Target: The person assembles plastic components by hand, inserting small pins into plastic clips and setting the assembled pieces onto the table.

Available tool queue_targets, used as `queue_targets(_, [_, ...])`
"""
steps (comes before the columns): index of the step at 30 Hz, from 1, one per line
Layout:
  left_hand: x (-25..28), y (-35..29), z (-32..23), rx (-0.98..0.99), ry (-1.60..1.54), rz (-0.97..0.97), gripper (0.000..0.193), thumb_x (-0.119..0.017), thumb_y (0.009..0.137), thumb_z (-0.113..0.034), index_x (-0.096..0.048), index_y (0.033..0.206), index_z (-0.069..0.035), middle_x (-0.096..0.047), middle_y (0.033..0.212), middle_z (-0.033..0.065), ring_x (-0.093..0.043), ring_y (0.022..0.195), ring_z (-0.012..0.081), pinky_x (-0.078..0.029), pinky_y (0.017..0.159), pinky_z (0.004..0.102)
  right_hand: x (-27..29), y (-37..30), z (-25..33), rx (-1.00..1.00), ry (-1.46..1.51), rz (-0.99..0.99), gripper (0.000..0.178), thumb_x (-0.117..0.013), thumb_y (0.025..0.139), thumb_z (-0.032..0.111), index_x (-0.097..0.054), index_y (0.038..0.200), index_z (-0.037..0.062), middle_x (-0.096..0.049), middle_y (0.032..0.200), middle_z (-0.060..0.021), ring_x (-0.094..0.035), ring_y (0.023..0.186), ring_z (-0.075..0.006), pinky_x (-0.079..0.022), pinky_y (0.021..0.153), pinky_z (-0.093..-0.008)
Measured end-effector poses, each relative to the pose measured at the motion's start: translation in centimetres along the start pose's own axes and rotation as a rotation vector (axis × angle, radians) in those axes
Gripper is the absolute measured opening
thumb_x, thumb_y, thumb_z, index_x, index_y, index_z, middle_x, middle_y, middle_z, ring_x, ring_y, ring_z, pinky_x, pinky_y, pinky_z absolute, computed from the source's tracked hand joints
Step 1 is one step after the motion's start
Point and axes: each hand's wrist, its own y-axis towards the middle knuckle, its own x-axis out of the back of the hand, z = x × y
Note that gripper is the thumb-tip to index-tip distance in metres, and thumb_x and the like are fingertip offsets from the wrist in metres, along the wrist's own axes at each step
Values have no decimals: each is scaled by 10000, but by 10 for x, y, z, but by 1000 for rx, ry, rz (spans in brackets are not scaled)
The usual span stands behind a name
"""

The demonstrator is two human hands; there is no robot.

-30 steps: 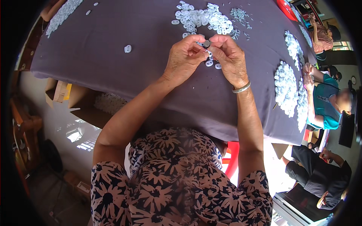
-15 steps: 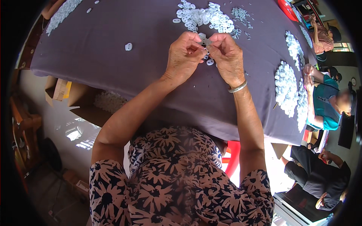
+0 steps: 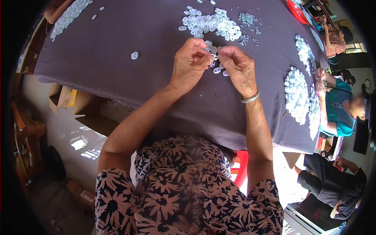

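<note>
My left hand (image 3: 191, 64) is closed in a pinch on a small white plastic piece (image 3: 214, 57) at the tips of its thumb and forefinger. Close by on the right, my right hand (image 3: 239, 68) has its thumb and fingertips pressed together; whatever lies between them is too small to make out. A narrow gap parts the two hands. Beneath and between them lie several white oval two-holed pieces (image 3: 217, 70) on the dark cloth. Just beyond is a large heap of such white pieces (image 3: 211, 23), with a pile of small metal pins (image 3: 247, 18) to its right.
A dark cloth covers the table (image 3: 117, 74). One white piece (image 3: 134, 55) lies alone at left. More white heaps (image 3: 296, 94) line the right side, where a person in teal (image 3: 338, 103) works. A red basin (image 3: 297, 11) stands far right; an open carton (image 3: 90, 103) sits below the table's left edge.
My right hand has drawn slightly away to the right from my left, so a gap shows between their fingertips. The whole view has shifted a little.
</note>
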Motion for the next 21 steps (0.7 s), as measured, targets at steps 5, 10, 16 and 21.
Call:
queue_targets(5, [1, 0, 1, -44, -16, 0, 289, -653, 803, 17, -480, 1032, -22, -612, 812, 54, -552, 693, 59, -489, 593, 214, -2, -1, 1, -64, 144, 110, 98, -573, 908, 107, -620, 928, 22, -541, 707, 30, -430, 548, -11, -347, 458, -173])
queue_targets(10, [1, 0, 0, -94, 67, 14, 366, -645, 810, 18, -508, 1148, -9, -626, 837, 50, -569, 719, 61, -481, 619, 205, -2, -1, 1, -138, 288, 132, 113, -576, 913, 121, -619, 926, 18, -534, 694, 22, -420, 518, -10, -326, 421, -174])
queue_targets(16, [5, -1, -2, -44, 144, 77, 382, -648, 808, 19, -537, 1171, -19, -637, 831, 44, -566, 712, 49, -477, 627, 199, 3, -2, -4, -78, 201, 148, 116, -569, 917, 119, -616, 932, 13, -536, 694, 19, -420, 515, -11, -337, 429, -172])
queue_targets(21, [4, -3, -3, -55, 129, 78, 366, -646, 826, 2, -539, 1175, -35, -639, 817, 26, -571, 706, 57, -488, 638, 211, 3, 2, -1, 10, 194, 129, 114, -580, 894, 79, -600, 995, 31, -558, 754, 24, -431, 560, -13, -348, 462, -163])
